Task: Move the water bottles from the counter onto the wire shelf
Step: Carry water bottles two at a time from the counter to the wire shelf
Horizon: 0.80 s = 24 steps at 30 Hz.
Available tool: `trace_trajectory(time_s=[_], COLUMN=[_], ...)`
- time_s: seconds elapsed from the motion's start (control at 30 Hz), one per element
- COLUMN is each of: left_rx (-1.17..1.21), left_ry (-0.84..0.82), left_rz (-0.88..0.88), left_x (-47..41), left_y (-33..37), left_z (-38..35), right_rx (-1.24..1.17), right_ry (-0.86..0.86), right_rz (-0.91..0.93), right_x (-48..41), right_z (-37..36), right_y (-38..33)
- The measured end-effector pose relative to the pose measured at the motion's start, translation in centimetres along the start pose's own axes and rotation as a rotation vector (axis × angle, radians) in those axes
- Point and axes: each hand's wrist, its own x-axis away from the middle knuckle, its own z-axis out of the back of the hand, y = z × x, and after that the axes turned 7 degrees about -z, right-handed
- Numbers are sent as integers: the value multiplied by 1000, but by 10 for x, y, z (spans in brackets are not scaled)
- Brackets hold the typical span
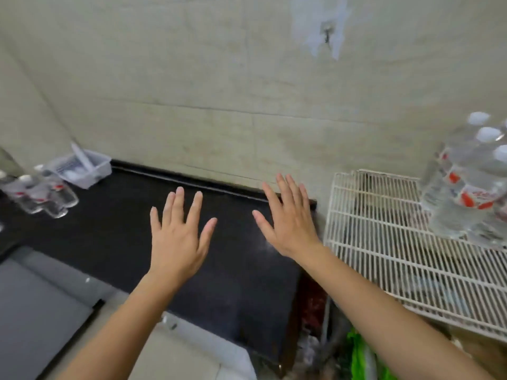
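Both hands, left hand [177, 237] and right hand [288, 219], hover spread and empty over the surface [115, 231]; reach left, taking the remaining bottles [41, 193] low around the body for the wire shelf [384, 242].

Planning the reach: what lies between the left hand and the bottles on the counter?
Head view: only bare black counter between the left hand and the bottles.

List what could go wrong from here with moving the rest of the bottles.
1. The water bottles on the wire shelf crowd its far right end; adding more might topple them.
2. The bottles left on the counter stand tightly bunched at the far left; grabbing one may knock its neighbours.
3. Bottle bases could sit unsteadily on the wire shelf.
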Motion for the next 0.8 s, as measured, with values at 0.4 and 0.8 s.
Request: trace_trajectory(time_s=[0.4,0.8], left_rx=[-183,-142], left_ry=[17,-12], left_rz=[444,620], left_x=[129,78], left_y=[-332,-534], left_z=[88,22], right_rx=[-209,-273], right_ry=[-211,-359], right_rz=[370,420], right_x=[-57,-172], right_z=[-159,-333], right_y=[-372,-499])
